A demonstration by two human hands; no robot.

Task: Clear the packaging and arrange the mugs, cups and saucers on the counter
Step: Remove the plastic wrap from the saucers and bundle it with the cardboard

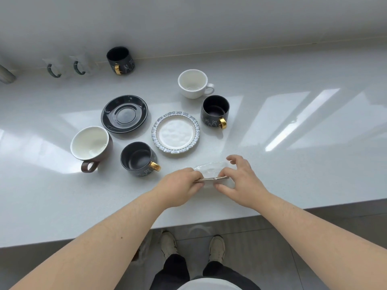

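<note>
On the white counter (293, 168), near its front edge, lies a saucer in clear plastic wrap (210, 167). My left hand (180, 188) pinches its left side and my right hand (240, 181) holds its right side, fingers curled over the wrap. Beyond them lie a ruffled white saucer (175, 132) and a black saucer (124, 114). Black mugs with gold handles stand at the front (138, 159), at the right (215, 111) and at the back (120, 60). A white cup (193, 83) and a brown cup with a white inside (91, 146) stand upright.
Two clear glass mugs with green handles (67, 66) stand at the back left by the wall. A grey cylinder (6, 75) pokes in at the far left. The counter's front edge runs just below my forearms, with my shoes on the tiled floor under it.
</note>
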